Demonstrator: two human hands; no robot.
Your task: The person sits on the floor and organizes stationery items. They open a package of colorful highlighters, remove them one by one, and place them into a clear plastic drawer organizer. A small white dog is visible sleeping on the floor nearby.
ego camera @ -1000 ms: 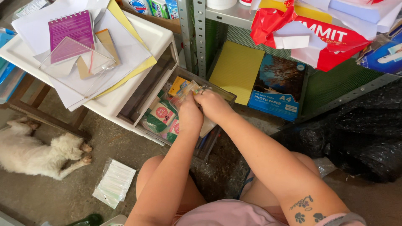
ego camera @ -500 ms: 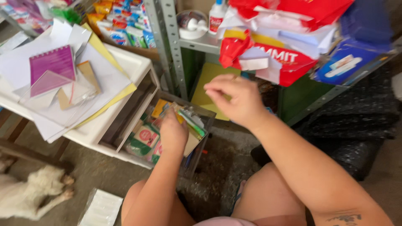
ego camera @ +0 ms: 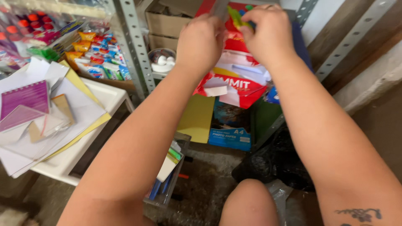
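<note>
Up at the metal shelf rack (ego camera: pixel 133 50), both hands are raised together near the top of frame. Left hand (ego camera: pixel 200 42) is curled, fingers closed around the edge of a thin packet (ego camera: pixel 234 16), green/yellow strip visible between the two hands; packet is partly blurred, exact kind unclear. Right hand (ego camera: pixel 270 31) pinches the same packet from the other side, fingers narrow, thumb and forefinger closed on it. Packet sits in the air in front of the shelf, just above a red-and-white paper ream wrapper (ego camera: pixel 234 86). Behind the hands: a cardboard box (ego camera: pixel 165 23) on the upper shelf, a small round container (ego camera: pixel 162 60) below it. Under the wrapper, a yellow sheet (ego camera: pixel 197 119) stands upright beside a blue photo-paper pack (ego camera: pixel 230 129). Left side: white worktop (ego camera: pixel 106 98) carrying loose white sheets, a purple spiral notebook (ego camera: pixel 23 98) and yellow paper. Colourful small packets (ego camera: pixel 98 54) stacked behind it against the rack. Below the left forearm, a clear tray (ego camera: pixel 167 180) holds flat items on edge, well apart from the hands. Black plastic bag (ego camera: pixel 278 163) on the floor near the right knee. Tattoo (ego camera: pixel 360 214) on the right forearm, bottom corner.
</note>
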